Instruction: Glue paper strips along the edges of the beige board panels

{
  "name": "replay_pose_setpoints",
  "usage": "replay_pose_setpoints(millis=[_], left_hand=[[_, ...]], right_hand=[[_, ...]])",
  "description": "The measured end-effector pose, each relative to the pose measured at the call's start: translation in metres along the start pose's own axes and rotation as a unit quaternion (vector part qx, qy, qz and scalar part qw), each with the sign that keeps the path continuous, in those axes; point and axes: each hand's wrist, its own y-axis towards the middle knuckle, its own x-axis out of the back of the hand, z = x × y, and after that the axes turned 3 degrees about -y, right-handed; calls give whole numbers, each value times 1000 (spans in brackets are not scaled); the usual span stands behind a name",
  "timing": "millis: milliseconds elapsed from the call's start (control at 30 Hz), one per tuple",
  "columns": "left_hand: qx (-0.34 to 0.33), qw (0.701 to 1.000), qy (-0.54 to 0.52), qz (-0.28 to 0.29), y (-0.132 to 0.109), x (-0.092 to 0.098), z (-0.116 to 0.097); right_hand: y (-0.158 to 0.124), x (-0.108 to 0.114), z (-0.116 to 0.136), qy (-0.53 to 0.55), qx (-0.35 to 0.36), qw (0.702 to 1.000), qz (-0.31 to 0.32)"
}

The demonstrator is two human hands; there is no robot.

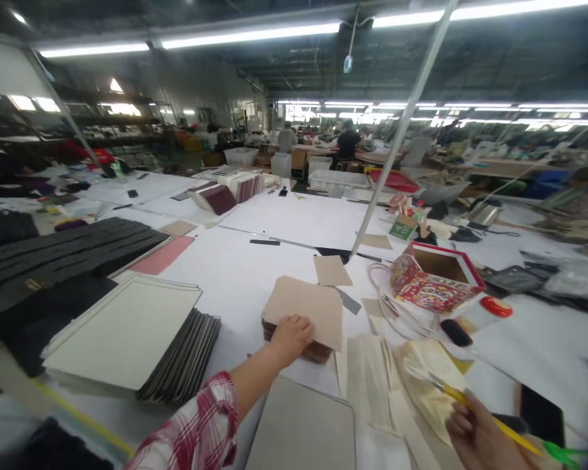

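My left hand reaches forward in a plaid sleeve and rests on a small stack of tan card sheets, fingers curled over the near edge of the top sheet. At the bottom right my right hand is closed round a yellow-handled brush, whose bristles point left over cream paper strips. A grey board lies just in front of me.
On the left lies a large stack of cream-faced boards, with black pieces behind it. A red patterned open box stands to the right. A slanted metal pole rises from the white table. People work at far tables.
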Motion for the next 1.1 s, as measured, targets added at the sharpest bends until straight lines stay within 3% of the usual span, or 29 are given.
replay_pose_setpoints(millis=[100,200,300,400,500,600,667,833,967,1100], left_hand=[[-10,1000,0,7,-2,-3,-1],[-9,1000,-20,-7,-4,-7,0],[-10,999,-41,-13,-3,-11,3],[-11,999,-46,-17,-1,-16,6],[-12,999,-46,-25,0,-19,8],[-20,999,-42,-19,0,-19,9],[-23,999,-38,-10,0,-17,9],[-24,999,-36,10,4,-8,9],[-28,998,-40,32,11,-1,11],[-31,997,-35,63,19,7,9]], right_hand=[[-10,-129,36,25,21,995,92],[-28,-238,50,-121,90,957,248],[-33,-299,43,-232,130,905,333],[-19,-324,33,-306,174,865,356],[6,-334,31,-359,210,863,287],[31,-329,32,-383,215,869,227],[47,-310,34,-404,212,867,200],[75,-232,46,-463,207,856,99],[62,-192,48,-486,220,840,98],[2,-158,38,-462,229,840,166]])
